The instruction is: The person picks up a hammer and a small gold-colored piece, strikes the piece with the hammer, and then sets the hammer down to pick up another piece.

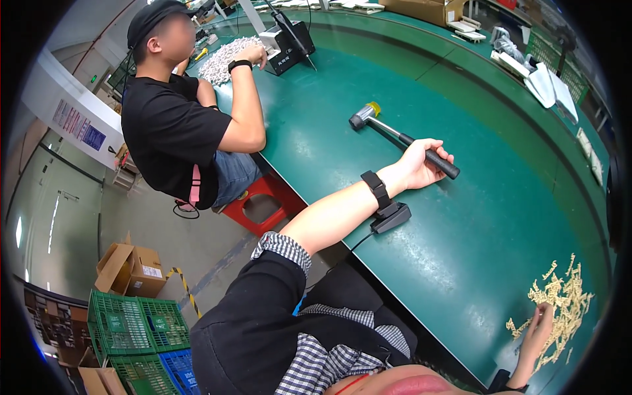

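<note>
A mallet (pixel 384 128) with a yellow face, dark head and black grip lies on the green table (pixel 395 263), its head pointing away to the left. My left hand (pixel 420 164) is closed loosely around its grip, fingers curled over the handle. A black strap with a small dark box (pixel 391 218) on a cable sits at my left wrist. Far to the right, my right hand (pixel 538 327) reaches to the near edge of a pile of small pale-yellow pieces (pixel 565 304). Its visible fingers are stretched out; whether the tips touch a piece is hard to see.
A co-worker in black (pixel 174 122) sits at the left by a heap of small white pieces (pixel 227 60) and a black machine with a pen-like tool (pixel 289 49). A red stool (pixel 260 209), green crates (pixel 125 322) and a cardboard box (pixel 135 270) stand on the floor.
</note>
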Demonstrator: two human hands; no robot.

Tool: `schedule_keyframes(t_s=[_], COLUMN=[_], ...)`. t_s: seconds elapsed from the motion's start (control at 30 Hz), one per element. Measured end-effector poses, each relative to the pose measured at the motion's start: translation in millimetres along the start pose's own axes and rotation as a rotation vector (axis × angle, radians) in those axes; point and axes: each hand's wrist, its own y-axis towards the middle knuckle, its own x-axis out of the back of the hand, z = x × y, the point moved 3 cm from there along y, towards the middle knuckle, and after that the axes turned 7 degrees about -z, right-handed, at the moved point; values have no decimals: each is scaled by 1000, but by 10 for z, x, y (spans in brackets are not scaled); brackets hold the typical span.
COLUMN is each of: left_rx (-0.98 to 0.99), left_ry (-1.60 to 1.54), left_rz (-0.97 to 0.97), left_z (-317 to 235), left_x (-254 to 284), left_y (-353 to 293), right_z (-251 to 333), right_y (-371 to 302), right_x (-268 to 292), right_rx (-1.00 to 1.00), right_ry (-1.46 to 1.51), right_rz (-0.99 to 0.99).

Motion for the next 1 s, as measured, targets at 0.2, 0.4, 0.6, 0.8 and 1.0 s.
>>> schedule_keyframes(t_s=[0.2, 0.4, 0.6, 0.8, 1.0], left_rx=[-11, 2, 2, 3, -5], left_ry=[15, 7, 13, 50, 41], left_rz=[9, 12, 12, 9, -1], left_z=[-3, -7, -3, -13, -12], left_x=[-23, -33, -35, -27, -25], left_y=[3, 10, 6, -1, 8], right_z=[-8, 94, 84, 168, 162], right_y=[0, 29, -29, -32, -33], right_x=[-26, -20, -37, -77, -63], right_rx=[12, 99, 25, -33, 9], right_ry=[18, -15, -23, 14, -7], right_rz=[-73, -74, 120, 198, 184])
